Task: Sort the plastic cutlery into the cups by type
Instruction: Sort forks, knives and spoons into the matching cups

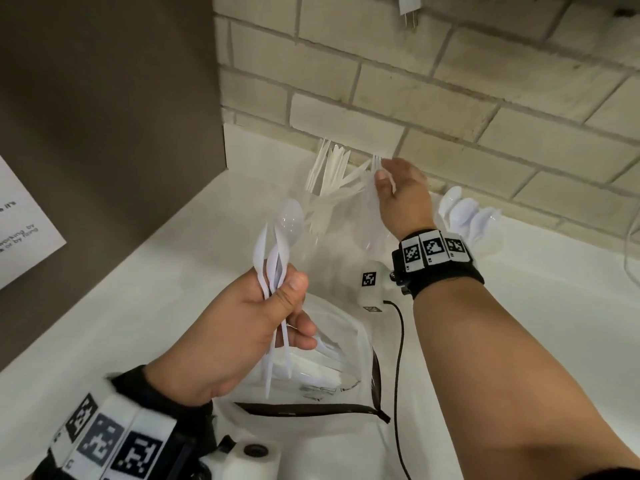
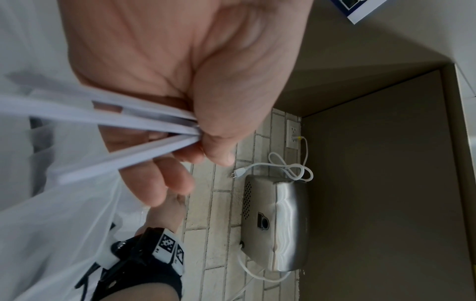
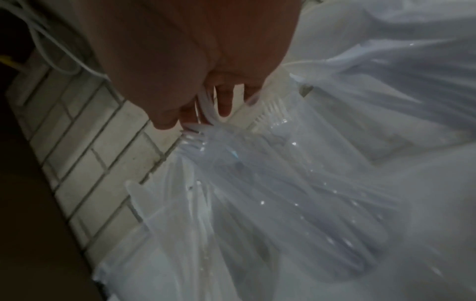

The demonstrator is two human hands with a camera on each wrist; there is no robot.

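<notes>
My left hand [image 1: 291, 296] grips a bunch of white plastic cutlery [image 1: 277, 251], with a spoon bowl on top, above a clear bag [image 1: 332, 344] that holds more pieces. In the left wrist view the handles [image 2: 144, 120] fan out from my left hand [image 2: 206, 146]. My right hand [image 1: 384, 174] pinches a white fork [image 1: 376, 192] over a clear cup by the brick wall. In the right wrist view my right hand [image 3: 206, 110] holds the fork's handle above several forks [image 3: 193, 140] standing in that cup. A cup of knives [image 1: 329, 174] stands to its left. A cup of spoons [image 1: 464, 213] stands to its right.
The white counter [image 1: 173, 306] ends at a brick wall [image 1: 450, 98] behind and a brown panel [image 1: 104, 133] on the left. The bag's black zip edge [image 1: 311, 408] lies near me. A steel toaster [image 2: 278, 224] with a loose white cord [image 2: 288, 169] stands further along the wall.
</notes>
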